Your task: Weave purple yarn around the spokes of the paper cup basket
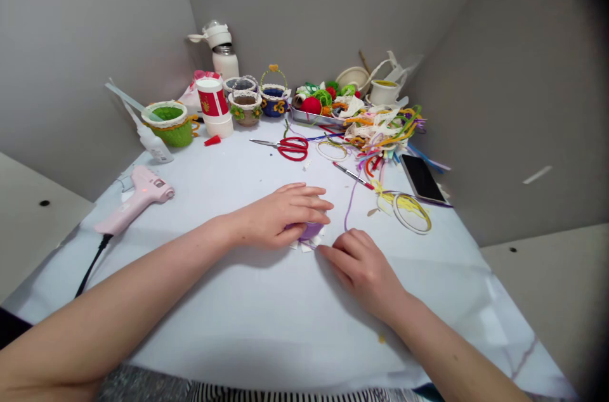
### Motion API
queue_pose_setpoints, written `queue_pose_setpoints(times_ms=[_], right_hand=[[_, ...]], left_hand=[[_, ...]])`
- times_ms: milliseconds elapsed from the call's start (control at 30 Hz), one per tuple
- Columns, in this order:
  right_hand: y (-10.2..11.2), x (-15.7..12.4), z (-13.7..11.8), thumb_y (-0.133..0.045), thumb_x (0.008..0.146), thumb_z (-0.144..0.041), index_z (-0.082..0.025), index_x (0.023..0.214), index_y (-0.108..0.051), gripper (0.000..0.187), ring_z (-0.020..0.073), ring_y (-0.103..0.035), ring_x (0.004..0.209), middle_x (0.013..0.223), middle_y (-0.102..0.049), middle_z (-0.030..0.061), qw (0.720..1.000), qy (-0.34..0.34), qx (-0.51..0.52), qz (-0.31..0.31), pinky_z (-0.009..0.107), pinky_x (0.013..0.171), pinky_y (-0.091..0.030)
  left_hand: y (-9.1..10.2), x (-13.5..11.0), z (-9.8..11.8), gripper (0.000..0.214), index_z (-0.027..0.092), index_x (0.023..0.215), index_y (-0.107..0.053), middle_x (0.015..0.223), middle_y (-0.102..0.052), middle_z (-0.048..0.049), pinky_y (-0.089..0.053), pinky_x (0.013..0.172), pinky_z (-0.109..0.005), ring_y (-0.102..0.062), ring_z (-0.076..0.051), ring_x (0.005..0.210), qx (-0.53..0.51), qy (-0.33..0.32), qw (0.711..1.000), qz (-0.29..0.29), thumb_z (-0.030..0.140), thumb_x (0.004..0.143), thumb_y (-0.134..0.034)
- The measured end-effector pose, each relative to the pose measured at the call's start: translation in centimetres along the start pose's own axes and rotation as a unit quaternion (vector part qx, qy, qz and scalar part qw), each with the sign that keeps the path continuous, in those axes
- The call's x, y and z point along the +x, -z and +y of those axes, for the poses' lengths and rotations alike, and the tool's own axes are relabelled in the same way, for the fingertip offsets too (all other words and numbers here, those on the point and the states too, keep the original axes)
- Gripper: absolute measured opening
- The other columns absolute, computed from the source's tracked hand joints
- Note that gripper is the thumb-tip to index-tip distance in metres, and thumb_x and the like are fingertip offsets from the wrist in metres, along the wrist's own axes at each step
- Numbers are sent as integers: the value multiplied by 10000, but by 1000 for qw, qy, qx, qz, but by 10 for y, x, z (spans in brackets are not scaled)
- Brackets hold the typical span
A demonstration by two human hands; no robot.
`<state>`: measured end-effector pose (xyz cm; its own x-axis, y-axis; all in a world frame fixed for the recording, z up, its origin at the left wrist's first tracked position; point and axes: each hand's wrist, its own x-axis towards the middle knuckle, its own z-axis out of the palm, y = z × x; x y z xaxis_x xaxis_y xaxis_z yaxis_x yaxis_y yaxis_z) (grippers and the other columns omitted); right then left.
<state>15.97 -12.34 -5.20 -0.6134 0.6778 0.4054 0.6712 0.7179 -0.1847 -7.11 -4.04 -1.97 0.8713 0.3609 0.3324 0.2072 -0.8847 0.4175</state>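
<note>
My left hand (290, 215) lies over a small purple piece (311, 231), with its fingers across the top and the thumb on the near side. White tabs (307, 245) stick out around the base of this piece on the table; most of it is hidden under the hand. Just to the right, my right hand (361, 262) has thumb and forefinger pinched together beside the tabs. A strand of purple yarn (351, 202) runs from that hand back toward the craft pile.
Red-handled scissors (292, 148), a pen (353, 175), a pink glue gun (136, 196) and a phone (423, 179) lie around the hands. Behind stand a green basket (176, 132), a red-and-white cup (214, 107), small decorated baskets (275, 101) and a heap of yarn and trims (380, 126).
</note>
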Motion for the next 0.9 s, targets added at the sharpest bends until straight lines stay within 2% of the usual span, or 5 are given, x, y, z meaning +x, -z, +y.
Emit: queue_pose_setpoints(times_ms=[133,333,733,900], right_hand=[[-1,-6,-5,-488,904,-87,-119,1023,-650,204,172,-401,685,707,-548,60,997,47,-62,-24,306,606,-340],[-2,-8,-3,-461,921,-94,-115,1050,-632,215,174,-388,685,716,-533,58,995,46,-87,-30,308,601,-339],[-7,-7,-2,-484,897,-83,-140,998,-661,211,202,-433,740,753,-534,76,993,-56,-105,-17,321,646,-388],[-6,5,0,-495,889,-87,-152,964,-676,206,205,-450,752,756,-539,73,993,-82,-86,1,320,653,-396]], left_hand=[[-1,-1,-1,478,243,1238,-549,1375,-521,-46,-278,1112,-486,-323,-241,1377,-7,-1,1000,10,81,799,-452],[-2,0,-1,444,178,1185,-579,1325,-557,-94,-334,1107,-465,-370,-238,1350,-53,-31,998,22,63,777,-446],[-3,0,-3,446,183,1177,-577,1315,-561,-98,-323,1121,-491,-392,-234,1337,-67,-33,997,23,56,774,-432],[-3,1,-2,454,195,1177,-581,1314,-564,-94,-333,1111,-500,-381,-244,1344,-72,-33,997,24,58,767,-445]])
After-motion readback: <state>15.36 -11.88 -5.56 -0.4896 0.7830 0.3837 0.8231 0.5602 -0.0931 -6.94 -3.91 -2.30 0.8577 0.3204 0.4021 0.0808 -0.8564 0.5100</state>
